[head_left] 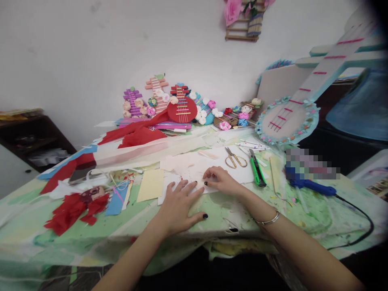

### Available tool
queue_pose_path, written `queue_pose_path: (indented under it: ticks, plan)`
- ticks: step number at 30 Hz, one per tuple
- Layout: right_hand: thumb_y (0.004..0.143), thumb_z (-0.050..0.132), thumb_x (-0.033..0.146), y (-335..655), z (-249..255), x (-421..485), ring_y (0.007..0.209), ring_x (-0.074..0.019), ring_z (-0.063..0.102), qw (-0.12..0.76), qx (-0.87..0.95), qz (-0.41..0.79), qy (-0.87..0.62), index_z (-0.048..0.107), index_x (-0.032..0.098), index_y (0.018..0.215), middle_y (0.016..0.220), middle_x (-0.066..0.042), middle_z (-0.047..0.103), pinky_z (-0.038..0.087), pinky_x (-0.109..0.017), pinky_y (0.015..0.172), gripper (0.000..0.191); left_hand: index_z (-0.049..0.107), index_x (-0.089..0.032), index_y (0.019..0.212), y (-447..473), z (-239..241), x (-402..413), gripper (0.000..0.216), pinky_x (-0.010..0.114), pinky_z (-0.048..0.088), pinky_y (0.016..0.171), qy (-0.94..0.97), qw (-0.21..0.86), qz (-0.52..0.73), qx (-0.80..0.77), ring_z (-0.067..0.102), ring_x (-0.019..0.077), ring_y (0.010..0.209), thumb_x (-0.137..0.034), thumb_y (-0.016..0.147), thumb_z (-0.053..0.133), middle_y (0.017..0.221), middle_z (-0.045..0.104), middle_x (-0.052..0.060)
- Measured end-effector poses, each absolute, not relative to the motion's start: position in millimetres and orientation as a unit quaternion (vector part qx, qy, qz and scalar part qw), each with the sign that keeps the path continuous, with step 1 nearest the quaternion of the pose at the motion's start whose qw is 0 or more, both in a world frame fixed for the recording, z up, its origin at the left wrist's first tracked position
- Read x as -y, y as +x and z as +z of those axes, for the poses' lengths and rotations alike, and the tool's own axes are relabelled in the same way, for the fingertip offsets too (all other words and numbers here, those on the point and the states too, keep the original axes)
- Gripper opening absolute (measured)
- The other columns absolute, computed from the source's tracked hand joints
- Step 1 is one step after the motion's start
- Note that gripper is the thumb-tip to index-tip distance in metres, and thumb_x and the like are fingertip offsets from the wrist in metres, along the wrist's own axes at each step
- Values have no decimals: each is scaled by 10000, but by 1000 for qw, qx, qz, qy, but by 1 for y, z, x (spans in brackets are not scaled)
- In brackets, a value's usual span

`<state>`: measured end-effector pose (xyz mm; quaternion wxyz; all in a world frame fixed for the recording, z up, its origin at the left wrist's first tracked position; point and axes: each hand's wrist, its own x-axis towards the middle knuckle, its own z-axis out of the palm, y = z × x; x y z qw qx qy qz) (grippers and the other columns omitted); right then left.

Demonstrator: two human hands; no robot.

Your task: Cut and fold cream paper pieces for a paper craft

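My left hand (pixel 178 206) lies flat with its fingers spread on a pale sheet of paper (pixel 197 167) at the table's near edge, pressing it down. My right hand (pixel 221 180) rests on the same sheet just to the right, fingers curled and pinched together at the paper; whether anything is in them I cannot make out. A silver bangle (pixel 268 220) circles my right wrist. Gold-handled scissors (pixel 235 159) and a green utility knife (pixel 257 167) lie just beyond my right hand.
A blue glue gun (pixel 312 186) with a black cord lies at the right. A yellow card (pixel 150 185), red paper scraps (pixel 72 210) and a phone (pixel 81 173) sit at the left. Small craft guitars (pixel 182 107) line the wall; a large one (pixel 287 121) leans at the right.
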<state>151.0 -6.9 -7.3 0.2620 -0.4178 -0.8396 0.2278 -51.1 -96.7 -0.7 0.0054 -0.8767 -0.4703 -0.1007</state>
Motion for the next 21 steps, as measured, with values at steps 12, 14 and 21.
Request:
queue_pose_path:
  ticks: [12,14,21]
  plan:
    - [690,609,163,146,-4,11,861,-202,476,240,838,204,-445,624,207,778,839,-22,594,298,-338,776,99,419,-278,1303,-58,0,96,578,562,192,1010,-887,3,-99,452,291,349,1267,-549,795,467,1394,380,73]
    - [694,602,163,146,-4,12,867,-205,478,237,838,203,-447,625,209,778,849,-22,597,299,-340,781,98,405,-275,1312,-61,1,96,582,560,198,1012,-892,-1,-93,442,282,345,1277,-545,799,463,1411,356,72]
    - [688,597,163,147,-6,10,868,-209,475,240,843,200,-437,630,216,779,842,-22,596,297,-343,781,110,392,-247,1305,-69,2,95,614,549,181,1031,-906,-10,-66,418,224,331,1313,-592,799,432,1455,277,61]
